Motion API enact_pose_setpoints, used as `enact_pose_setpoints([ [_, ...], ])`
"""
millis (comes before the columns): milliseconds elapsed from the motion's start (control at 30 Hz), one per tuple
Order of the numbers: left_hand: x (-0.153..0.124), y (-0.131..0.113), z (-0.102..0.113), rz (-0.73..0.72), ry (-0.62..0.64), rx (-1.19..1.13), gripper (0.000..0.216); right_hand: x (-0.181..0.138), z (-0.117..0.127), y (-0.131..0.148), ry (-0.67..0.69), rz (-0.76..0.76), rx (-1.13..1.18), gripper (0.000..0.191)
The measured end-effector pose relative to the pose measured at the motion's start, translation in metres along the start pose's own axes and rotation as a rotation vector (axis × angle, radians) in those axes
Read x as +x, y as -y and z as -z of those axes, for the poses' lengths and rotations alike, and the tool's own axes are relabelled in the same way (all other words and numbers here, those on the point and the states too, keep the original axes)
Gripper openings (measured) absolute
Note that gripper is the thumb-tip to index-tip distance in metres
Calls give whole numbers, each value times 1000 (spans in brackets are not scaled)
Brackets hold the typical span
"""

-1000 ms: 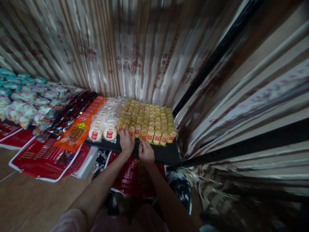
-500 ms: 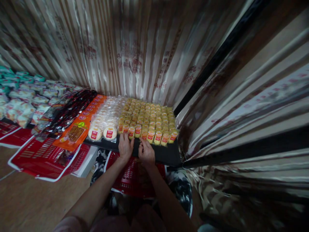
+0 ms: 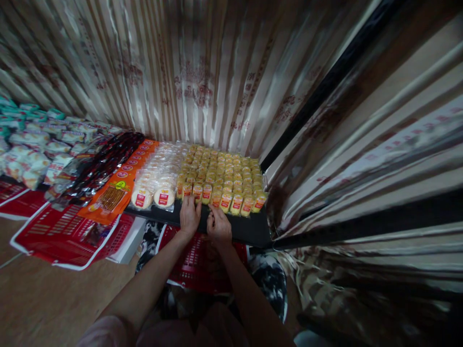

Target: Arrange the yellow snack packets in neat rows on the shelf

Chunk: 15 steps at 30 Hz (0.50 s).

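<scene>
Rows of small yellow wrapped cakes [image 3: 226, 198] with red and yellow labels stand packed together at the right end of a black shelf [image 3: 249, 229]. At the lower edge of the front row, my left hand [image 3: 190, 215] has its fingers bent forward and its thumb on the right. Its fingertips meet the wrappers, and what lies between them is hidden. Just right of it, my right hand [image 3: 219, 226] is curled with thumb and forefinger drawn together by the same row. Whatever it pinches is too small to make out.
Left of the cakes lie clear-wrapped round white biscuits [image 3: 164, 196], an orange snack packet [image 3: 114, 196], dark shiny packets [image 3: 108, 161] and white packets [image 3: 34, 166]. Red baskets [image 3: 65, 236] sit below the shelf. A pleated curtain [image 3: 202, 72] hangs behind, and a black post [image 3: 289, 140] slants at the right.
My left hand has shifted very slightly right and its thumb sits a little higher. My right hand stays nearly where it was, and the cakes look unmoved.
</scene>
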<state>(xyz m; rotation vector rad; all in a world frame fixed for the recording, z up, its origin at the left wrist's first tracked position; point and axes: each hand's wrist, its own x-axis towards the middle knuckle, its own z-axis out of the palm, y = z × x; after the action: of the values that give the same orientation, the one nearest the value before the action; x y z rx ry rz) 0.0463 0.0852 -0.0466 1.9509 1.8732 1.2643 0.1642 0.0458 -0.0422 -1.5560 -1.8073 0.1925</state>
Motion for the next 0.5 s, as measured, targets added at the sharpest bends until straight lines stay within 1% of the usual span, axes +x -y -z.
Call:
enact_pose_setpoints([
  [133,1,-2,2,40,6,-3,18,-1,1,-1,37,5,35,42],
  [233,2,-5,6,42,-9,-20,20,-1,3,-1,41,17,68,42],
  [300,-2,-6,11,29,-15,-45,21,-2,6,-1,35,36,109,40],
  [400,-22,-5,23,-45,6,-118,21,-4,12,2,29,66,192,36],
  [467,-46,-1,30,-100,63,-173,21,-12,16,6,30,79,227,34],
  [500,-59,2,34,-112,116,-191,21,-18,17,8,37,87,238,33],
])
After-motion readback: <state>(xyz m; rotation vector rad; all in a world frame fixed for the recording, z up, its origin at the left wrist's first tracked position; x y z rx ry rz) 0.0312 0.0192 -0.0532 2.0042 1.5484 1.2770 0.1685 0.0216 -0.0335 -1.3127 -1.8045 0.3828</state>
